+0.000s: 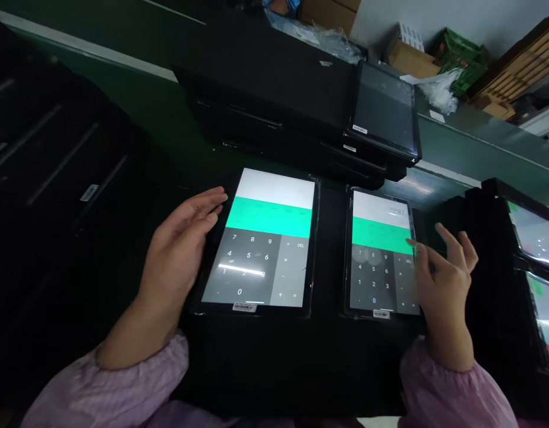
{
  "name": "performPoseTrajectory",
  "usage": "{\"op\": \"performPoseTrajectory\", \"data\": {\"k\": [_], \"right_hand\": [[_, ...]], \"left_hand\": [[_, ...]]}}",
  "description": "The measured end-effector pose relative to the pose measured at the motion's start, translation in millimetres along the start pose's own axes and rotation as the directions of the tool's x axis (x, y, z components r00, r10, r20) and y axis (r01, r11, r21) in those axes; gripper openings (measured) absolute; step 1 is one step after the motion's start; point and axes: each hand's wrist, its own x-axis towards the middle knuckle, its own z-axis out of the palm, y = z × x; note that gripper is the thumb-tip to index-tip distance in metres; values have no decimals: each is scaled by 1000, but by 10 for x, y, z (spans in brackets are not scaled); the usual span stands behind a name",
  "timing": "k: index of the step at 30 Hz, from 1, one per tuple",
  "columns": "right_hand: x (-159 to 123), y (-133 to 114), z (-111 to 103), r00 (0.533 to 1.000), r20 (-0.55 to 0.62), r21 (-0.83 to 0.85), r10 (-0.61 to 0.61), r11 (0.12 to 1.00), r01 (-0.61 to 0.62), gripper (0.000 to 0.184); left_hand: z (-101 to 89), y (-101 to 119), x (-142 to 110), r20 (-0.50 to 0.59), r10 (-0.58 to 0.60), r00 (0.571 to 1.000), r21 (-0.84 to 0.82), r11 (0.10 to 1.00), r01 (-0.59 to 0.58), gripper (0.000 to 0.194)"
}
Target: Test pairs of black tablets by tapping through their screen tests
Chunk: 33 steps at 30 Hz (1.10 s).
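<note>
Two calculator-screen tablets lay side by side on the dark surface (274,362), a narrow gap between them. The left tablet (256,255) showed a blank white field above a green band and grey keys; the right tablet (375,267) had the same layout, with characters ending in 87 in its white field. Each bore a small white label along its near edge.

The left hand (180,244) was open and held nothing, its fingers extended together just beside the left tablet's left edge. The right hand (446,279) was also open, fingers spread, index finger reaching over the right tablet's green band; whether it touched the glass could not be told.

Beyond them, a dark-screened tablet (384,110) sat on a black stack. Farther back stood a green crate (464,56) near a cardboard box (410,59).
</note>
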Motion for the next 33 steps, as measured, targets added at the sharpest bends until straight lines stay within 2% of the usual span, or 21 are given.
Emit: {"op": "performPoseTrajectory", "data": {"k": [6,11,15,18,22,24,27,29,31,33], "right_hand": [[17,-128,14,995,60,46,-75,996,73,47],[10,-95,7,999,19,39,30,999,-31,52],[14,-117,32,999,41,53,13,998,-15,49],[20,-209,-1,997,76,74,-20,997,14,47],[-35,-535,-108,999,12,131,45,990,-46,38],[-91,-805,-111,1000,3,170,16,985,-16,35],[-161,-1261,6,994,36,274,-104,958,91,31],[-172,-1524,138,989,47,321,-139,940,117,30],[-153,-1714,274,987,65,326,-145,938,117,30],[-115,-1831,389,986,84,313,-145,943,112,32]], "left_hand": [[-9,-50,45,-5,1,1000,-33,999,-1,23],[-7,-43,30,-1,-2,1000,-26,1000,1,23],[-17,-38,-2,29,5,1000,-28,1000,-4,23],[-136,-43,21,36,29,999,-25,999,-28,23],[-449,-63,186,-108,134,985,123,985,-120,22],[-588,-92,291,-124,50,991,182,983,-27,27],[-677,-172,386,-59,-174,983,180,967,182,39],[-668,-236,383,-18,-324,946,102,940,325,44],[-647,-285,342,19,-460,888,14,888,460,48],[-645,-307,292,41,-514,857,-35,856,516,50]]}}
